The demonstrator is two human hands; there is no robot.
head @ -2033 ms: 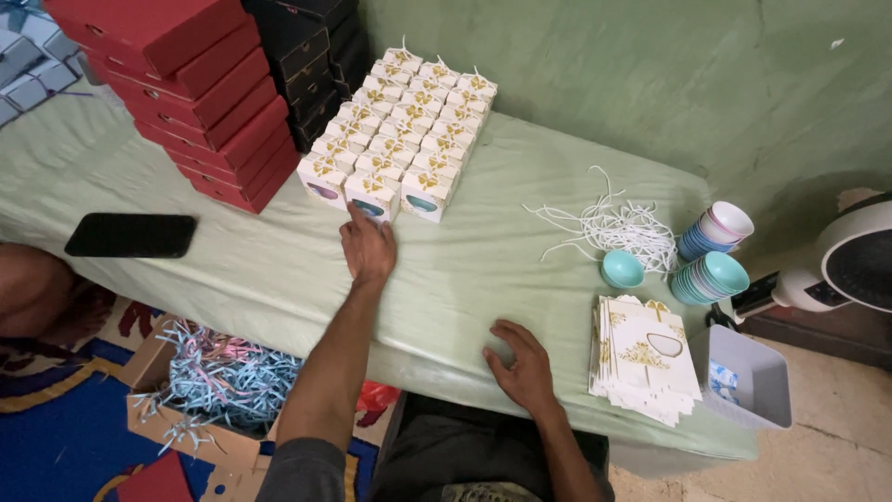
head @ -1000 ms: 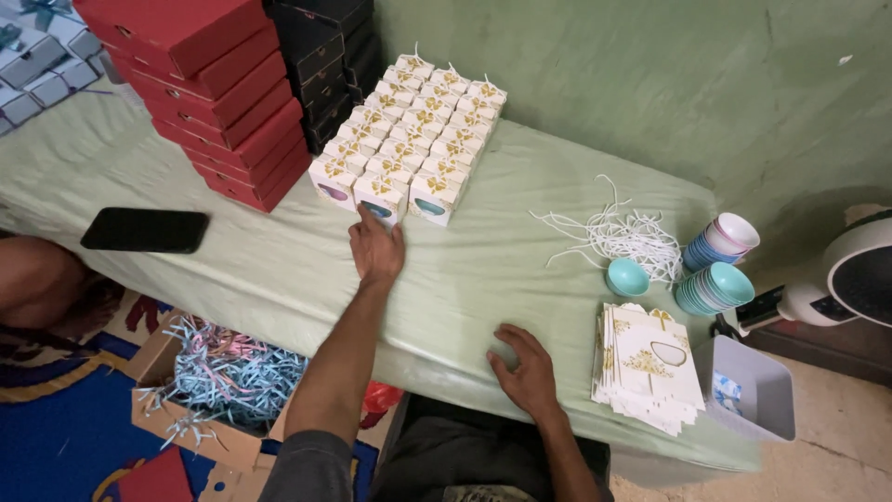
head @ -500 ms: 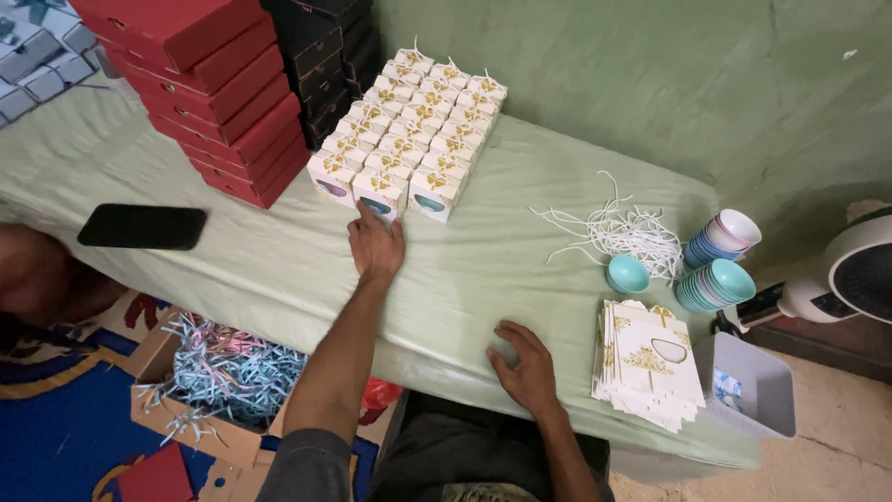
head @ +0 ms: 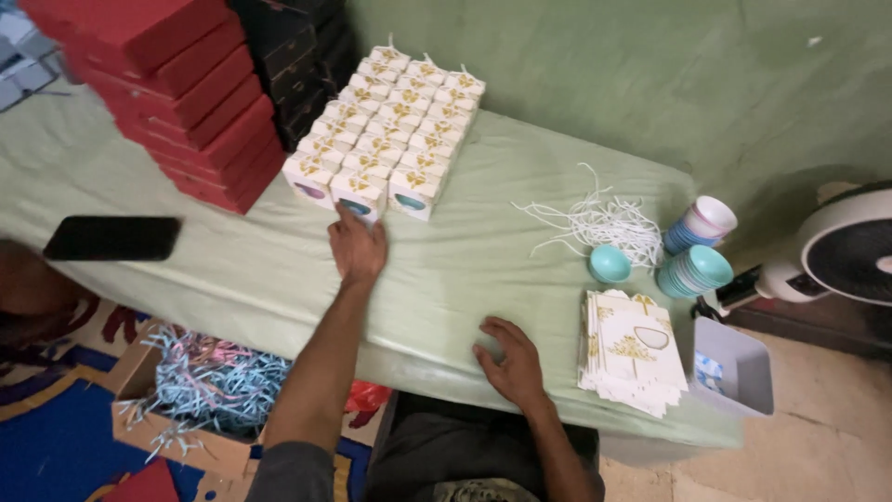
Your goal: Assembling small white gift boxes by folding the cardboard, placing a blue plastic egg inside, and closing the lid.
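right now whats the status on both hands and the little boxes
Left hand fingers on the front-row small white box. Right hand resting on the green tablecloth, holding nothing visible. Flat white box stack just right of it.

The small white box (head: 358, 194) with gold print and a teal oval window stands upright in the middle of the front row of a block of like boxes (head: 390, 130), at the edge of that block farthest from the green wall. It touches the boxes on either side. The left hand (head: 358, 249) lies flat on the tabletop (head: 483, 260) just before it, fingers (head: 346, 223) at its base.
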